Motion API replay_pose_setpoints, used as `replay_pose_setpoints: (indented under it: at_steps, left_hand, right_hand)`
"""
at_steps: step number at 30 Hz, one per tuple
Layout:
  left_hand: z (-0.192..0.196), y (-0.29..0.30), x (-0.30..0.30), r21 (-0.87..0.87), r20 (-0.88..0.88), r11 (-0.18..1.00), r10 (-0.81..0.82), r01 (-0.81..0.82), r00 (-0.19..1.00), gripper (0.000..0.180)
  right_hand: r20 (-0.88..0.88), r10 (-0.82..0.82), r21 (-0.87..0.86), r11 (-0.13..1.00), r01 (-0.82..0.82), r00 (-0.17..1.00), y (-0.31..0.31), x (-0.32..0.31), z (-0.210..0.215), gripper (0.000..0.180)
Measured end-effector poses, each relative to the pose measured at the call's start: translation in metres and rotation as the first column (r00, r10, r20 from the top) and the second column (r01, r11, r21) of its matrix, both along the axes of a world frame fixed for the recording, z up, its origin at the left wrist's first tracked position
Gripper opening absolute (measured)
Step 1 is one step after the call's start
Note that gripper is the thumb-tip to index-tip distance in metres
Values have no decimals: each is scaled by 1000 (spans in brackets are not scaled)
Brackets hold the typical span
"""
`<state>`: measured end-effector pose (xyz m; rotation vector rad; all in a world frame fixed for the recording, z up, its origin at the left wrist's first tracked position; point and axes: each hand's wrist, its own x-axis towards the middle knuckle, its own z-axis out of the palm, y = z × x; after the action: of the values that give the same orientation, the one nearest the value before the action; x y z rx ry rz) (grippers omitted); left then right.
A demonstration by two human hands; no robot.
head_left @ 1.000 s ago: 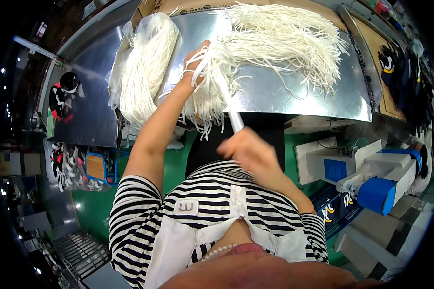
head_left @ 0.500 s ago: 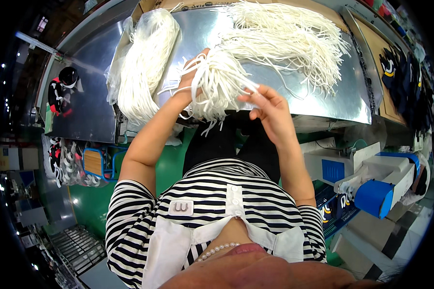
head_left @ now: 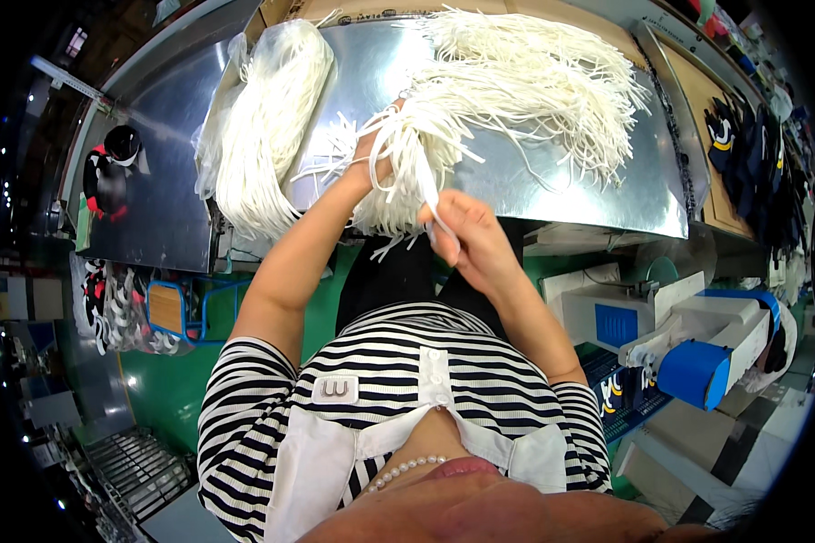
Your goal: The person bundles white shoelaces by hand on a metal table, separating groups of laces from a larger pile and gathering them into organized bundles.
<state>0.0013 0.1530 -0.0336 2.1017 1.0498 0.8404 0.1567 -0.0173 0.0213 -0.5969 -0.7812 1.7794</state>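
Note:
At the front edge of the metal table, my left hand (head_left: 378, 151) is wrapped round a loose bundle of white cords (head_left: 397, 204); the cords hide most of its fingers. Their looped ends droop over the edge. My right hand (head_left: 469, 233), just right of the bundle, is closed on a few white cord ends (head_left: 433, 192) drawn taut from it. A long bunch of white cords (head_left: 267, 145) lies to the left, partly in clear plastic. Behind and right of my hands spreads a big pile of white cords (head_left: 552, 86).
The metal table (head_left: 598, 201) has cardboard along its back and right side. Dark fabric pieces (head_left: 756, 158) hang at the far right. A grey and blue machine (head_left: 693, 339) stands at lower right, a blue-framed stool (head_left: 170, 308) at left. Black, white and red items (head_left: 109, 176) lie on the left surface.
My right hand has come down toward me and closed, pulling cord ends from the bundle. My left hand has shifted slightly right, still holding the bundle.

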Motion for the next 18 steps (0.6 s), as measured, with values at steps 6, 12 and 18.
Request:
replay_pose_setpoints:
  at_steps: [6, 12, 18]
  left_hand:
    - [-34, 28, -1, 274, -12, 960, -46, 48, 999, 34]
    - [-7, 10, 12, 107, 102, 990, -102, 91, 990, 36]
    - [-15, 7, 4, -97, 252, 995, 6, 19, 968, 27]
  right_hand:
    - [91, -120, -7, 993, 121, 989, -17, 2, 9, 27]
    - [47, -140, 72, 988, 137, 989, -24, -5, 8, 30]
    - [159, -198, 40, 980, 194, 967, -17, 2, 10, 33]
